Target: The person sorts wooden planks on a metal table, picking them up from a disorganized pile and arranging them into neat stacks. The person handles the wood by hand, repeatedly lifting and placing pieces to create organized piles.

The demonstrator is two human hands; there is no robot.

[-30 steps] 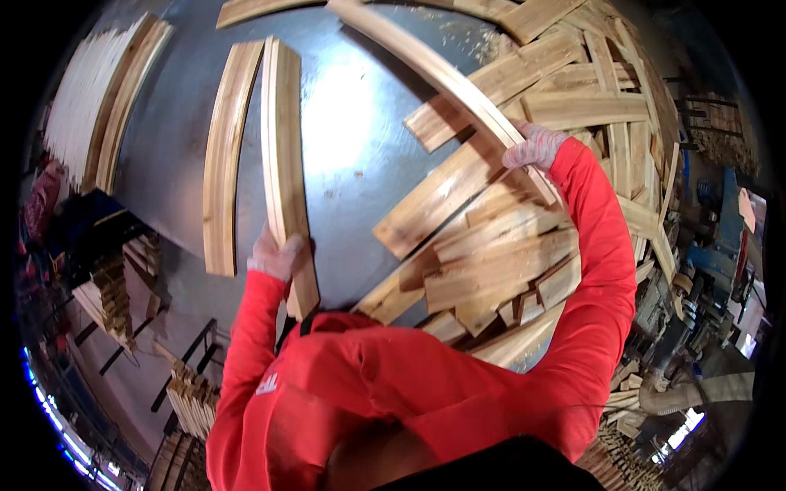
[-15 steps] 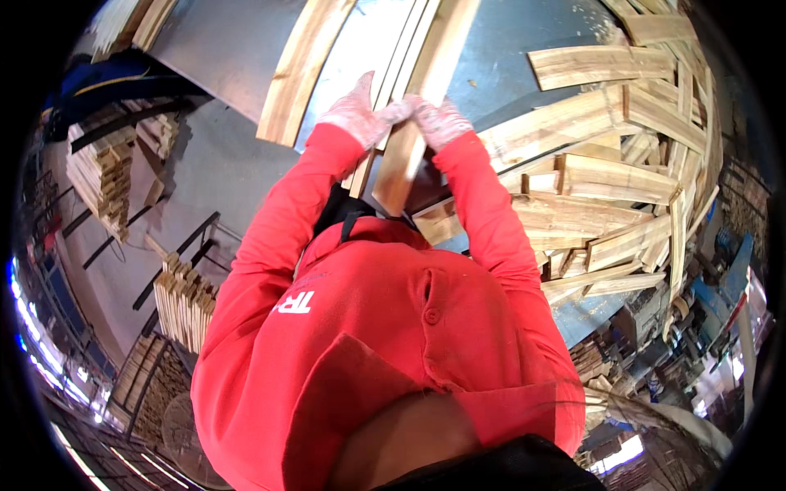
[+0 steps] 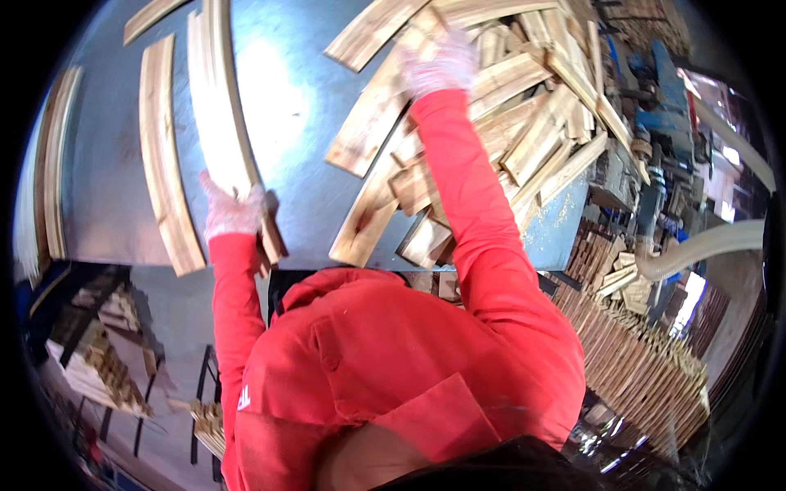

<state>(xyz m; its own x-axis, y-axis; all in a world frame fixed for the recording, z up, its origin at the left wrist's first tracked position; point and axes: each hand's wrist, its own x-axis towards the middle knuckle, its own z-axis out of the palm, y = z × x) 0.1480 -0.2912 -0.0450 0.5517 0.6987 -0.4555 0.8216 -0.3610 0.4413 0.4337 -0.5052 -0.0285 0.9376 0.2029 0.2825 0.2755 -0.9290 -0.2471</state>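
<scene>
My left hand (image 3: 233, 211), in a pale pinkish glove, closes around the near end of a row of long narrow wooden boards (image 3: 217, 98). These boards lie side by side, close to the table's near edge at their lower end. Farther off to the right, my right hand (image 3: 440, 67), gloved alike, spans a flat wooden board (image 3: 368, 123) at the left side of a loose pile. Its thumb lies toward the board's left side; the other fingertips are partly blurred. A separate wooden board (image 3: 166, 155) lies left of my left hand.
The grey metal table (image 3: 303, 196) carries a jumbled pile of boards (image 3: 540, 123) at right and more boards (image 3: 56, 172) at its far left. Stacked wood (image 3: 639, 352) stands beyond the right edge, near a pale hose (image 3: 712, 250). More stacked wood (image 3: 98, 368) stands at lower left.
Both hands were together on the row of boards. My right hand has moved away to the pile, while my left stays at the row's near end. The view has swung right.
</scene>
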